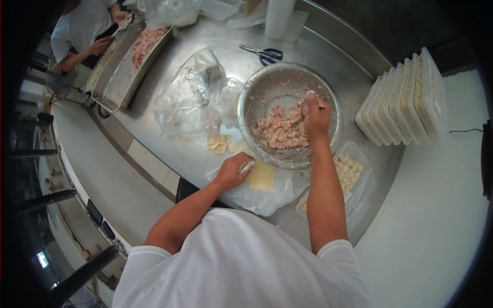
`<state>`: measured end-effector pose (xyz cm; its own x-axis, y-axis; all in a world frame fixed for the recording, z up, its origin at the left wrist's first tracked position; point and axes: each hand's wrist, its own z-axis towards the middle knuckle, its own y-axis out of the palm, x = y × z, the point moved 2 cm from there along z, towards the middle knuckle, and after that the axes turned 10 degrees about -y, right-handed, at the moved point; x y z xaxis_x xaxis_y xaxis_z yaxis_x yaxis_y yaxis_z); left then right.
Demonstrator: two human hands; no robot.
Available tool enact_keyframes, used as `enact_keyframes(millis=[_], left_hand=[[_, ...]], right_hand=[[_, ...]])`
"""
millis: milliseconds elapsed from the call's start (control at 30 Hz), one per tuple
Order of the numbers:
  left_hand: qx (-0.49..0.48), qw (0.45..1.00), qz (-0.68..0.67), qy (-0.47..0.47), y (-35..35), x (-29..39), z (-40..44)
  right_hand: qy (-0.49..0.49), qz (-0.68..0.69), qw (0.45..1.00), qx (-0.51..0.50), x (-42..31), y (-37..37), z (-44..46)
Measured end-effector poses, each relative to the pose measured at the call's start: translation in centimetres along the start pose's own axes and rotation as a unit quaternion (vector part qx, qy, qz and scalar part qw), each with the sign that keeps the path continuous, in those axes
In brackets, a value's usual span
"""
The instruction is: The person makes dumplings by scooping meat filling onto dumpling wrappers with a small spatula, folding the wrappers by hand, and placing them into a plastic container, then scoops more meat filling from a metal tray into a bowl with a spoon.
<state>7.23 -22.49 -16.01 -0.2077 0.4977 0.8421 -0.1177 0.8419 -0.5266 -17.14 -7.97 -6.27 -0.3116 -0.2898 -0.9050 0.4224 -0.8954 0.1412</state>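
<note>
Over the steel bowl, my right hand is closed around a thin stick-like tool, mostly hidden by my fingers. Pinkish ground meat filling lies in the bowl beneath that hand, with smears up the wall. My left hand is curled on the table side nearest me, with something pale and floury at its fingers that I cannot make out. Right beside it lies a stack of square yellow dough wrappers on a plastic bag. More dough pieces sit just beyond.
A tub of folded dumplings stands right of the bowl, partly behind my forearm. Stacked filled containers stand farther right. Scissors and a marked plastic bag lie beyond. Another person works at a meat tray.
</note>
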Motion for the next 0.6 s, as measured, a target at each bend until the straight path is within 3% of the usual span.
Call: enact_keyframes(millis=[67, 200, 300, 400, 467, 533, 600], left_hand=[[-0.001, 1.0, -0.004, 0.0, -0.1, -0.1, 0.6], [-0.008, 1.0, -0.004, -0.014, 0.0, -0.1, -0.1], [-0.011, 1.0, -0.01, -0.017, -0.1, -0.1, 0.0], [-0.008, 1.0, 0.002, -0.009, -0.1, 0.1, 0.0], [-0.016, 1.0, 0.0, -0.015, 0.2, 0.0, -0.4], [-0.015, 1.0, 0.006, -0.011, -0.1, -0.1, 0.2], [-0.021, 1.0, -0.008, -0.018, -0.1, -0.1, 0.0]], right_hand=[[0.025, -0.049, 0.998, -0.006, 1.0, 0.0, 0.8], [-0.053, 0.068, 0.996, -0.009, -2.4, 0.3, 0.3], [-0.012, -0.099, 0.995, 0.009, -0.6, 1.1, 0.9], [-0.05, 0.028, 0.998, 0.014, -3.0, 0.4, 1.2], [-0.06, 0.028, 0.997, 0.035, -1.5, -0.2, 0.3], [0.032, -0.144, 0.989, 0.029, -0.5, -0.9, 0.3], [0.005, -0.093, 0.995, 0.039, -3.2, -1.4, 0.8]])
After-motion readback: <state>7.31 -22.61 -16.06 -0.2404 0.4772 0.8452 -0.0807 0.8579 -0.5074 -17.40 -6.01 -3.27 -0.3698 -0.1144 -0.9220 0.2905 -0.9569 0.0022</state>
